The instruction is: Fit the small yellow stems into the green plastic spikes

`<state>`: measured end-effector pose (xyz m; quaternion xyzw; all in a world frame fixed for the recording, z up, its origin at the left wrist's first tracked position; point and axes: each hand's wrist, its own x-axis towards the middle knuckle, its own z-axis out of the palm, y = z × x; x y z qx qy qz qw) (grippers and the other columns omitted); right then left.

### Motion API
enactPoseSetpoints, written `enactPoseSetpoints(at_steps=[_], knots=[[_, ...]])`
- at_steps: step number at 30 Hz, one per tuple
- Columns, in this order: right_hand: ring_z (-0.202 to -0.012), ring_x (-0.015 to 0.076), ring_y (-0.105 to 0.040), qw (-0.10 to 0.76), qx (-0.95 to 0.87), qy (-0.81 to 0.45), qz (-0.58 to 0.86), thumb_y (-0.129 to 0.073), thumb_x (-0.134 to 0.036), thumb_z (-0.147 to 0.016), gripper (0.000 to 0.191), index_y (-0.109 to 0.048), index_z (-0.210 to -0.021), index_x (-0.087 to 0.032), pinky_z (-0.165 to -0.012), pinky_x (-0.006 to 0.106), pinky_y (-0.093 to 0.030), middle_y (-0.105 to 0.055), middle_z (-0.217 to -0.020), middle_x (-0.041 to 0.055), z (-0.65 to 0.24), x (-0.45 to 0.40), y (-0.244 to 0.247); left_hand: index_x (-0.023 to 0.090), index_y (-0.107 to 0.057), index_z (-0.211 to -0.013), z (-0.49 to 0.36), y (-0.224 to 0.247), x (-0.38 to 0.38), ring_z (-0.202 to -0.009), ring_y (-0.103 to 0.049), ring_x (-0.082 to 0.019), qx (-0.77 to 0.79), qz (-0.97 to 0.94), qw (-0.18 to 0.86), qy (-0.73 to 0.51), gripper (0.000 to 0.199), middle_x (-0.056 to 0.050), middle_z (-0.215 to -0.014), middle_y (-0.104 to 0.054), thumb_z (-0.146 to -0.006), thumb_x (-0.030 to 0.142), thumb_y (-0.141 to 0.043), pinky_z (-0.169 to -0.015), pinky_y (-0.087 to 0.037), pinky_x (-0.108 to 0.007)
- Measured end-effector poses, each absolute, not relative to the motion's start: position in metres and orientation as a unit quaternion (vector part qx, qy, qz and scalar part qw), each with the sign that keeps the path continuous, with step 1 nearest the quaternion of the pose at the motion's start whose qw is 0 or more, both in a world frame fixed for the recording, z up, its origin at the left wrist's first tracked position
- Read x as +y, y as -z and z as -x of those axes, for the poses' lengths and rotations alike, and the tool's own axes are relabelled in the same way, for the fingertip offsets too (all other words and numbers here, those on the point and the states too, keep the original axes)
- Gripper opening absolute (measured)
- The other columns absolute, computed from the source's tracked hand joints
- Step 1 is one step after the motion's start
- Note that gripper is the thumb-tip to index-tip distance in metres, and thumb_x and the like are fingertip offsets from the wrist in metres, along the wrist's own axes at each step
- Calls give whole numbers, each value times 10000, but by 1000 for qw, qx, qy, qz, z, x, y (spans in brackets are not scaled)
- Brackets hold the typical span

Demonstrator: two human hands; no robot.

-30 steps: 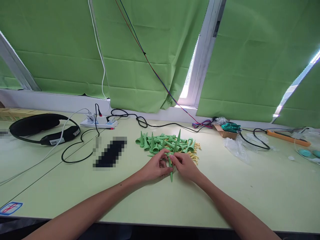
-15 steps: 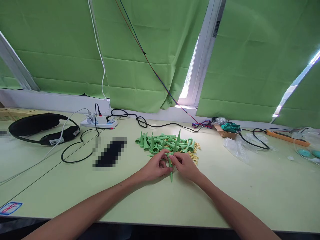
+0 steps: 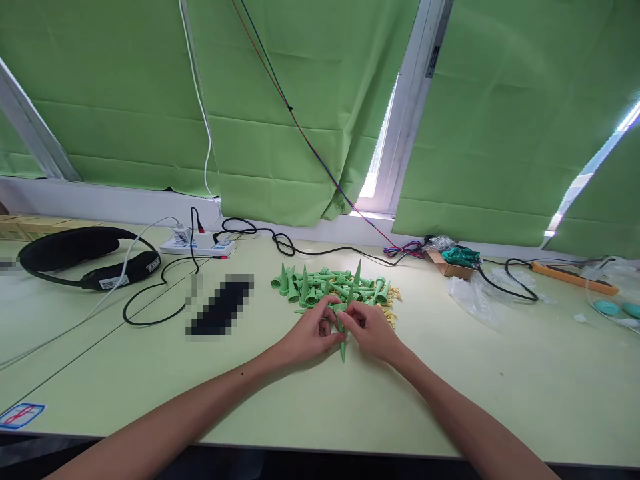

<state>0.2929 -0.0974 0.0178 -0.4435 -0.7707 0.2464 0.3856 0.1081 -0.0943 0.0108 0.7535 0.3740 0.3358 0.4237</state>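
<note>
A pale green plastic spike points down toward the front of the table, narrow tip nearest me. My left hand pinches it from the left, thumb low on its shaft and forefinger near its wide end. From the other side, my right hand has its thumb and fingers closed at the wide upper part. Fingers hide much of that end. Just beyond both hands lies a heap of similar green spikes, some standing point up. Small yellow pieces are scattered at the heap's right side.
A black dark-pixelated object lies left of the heap. Farther left are a black headband device and a white power strip with cables. At right are a small cardboard box, clear plastic bags and an orange bar.
My right fingers have shifted slightly and cover more of the spike's wide end. The left hand keeps its hold, and the heap looks the same.
</note>
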Motion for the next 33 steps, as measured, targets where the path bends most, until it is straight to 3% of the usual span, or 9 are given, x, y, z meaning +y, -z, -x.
enactPoseSetpoints(at_steps=[11, 19, 29, 33], knots=[[-501, 103, -279, 432, -754, -170, 465, -387, -394, -971, 407, -316, -616, -208, -515, 256, -227, -327, -523, -59, -297, -89, -13, 281, -367, -1343, -108, -18, -98, -575, -522, -82, 357, -766, 406, -348, 483, 11, -911, -561, -907, 366, -555, -536, -428, -222], [-508, 115, -395, 437, -746, -171, 472, -328, -423, -995, 452, -438, -618, -198, -552, 251, -290, -453, -538, -27, -299, -87, -16, 260, -415, -1308, -107, -17, -96, -583, -517, -74, 354, -789, 358, -352, 443, -16, -989, -568, -887, 271, -552, -538, -425, -211], [-507, 110, -383, 386, -770, -188, 473, -330, -456, -1003, 507, -406, -576, -193, -535, 258, -271, -436, -522, -27, -297, -89, -15, 220, -575, -1134, -109, -20, -98, -524, -468, -89, 370, -813, 306, -329, 263, 6, -813, -613, -933, 374, -503, -511, -364, -220], [-503, 111, -341, 388, -769, -173, 477, -345, -463, -998, 497, -366, -578, -198, -522, 268, -246, -401, -519, -32, -298, -88, -13, 196, -608, -1099, -108, -21, -98, -489, -427, -108, 378, -816, 295, -322, 282, 34, -605, -538, -946, 390, -473, -509, -328, -235]])
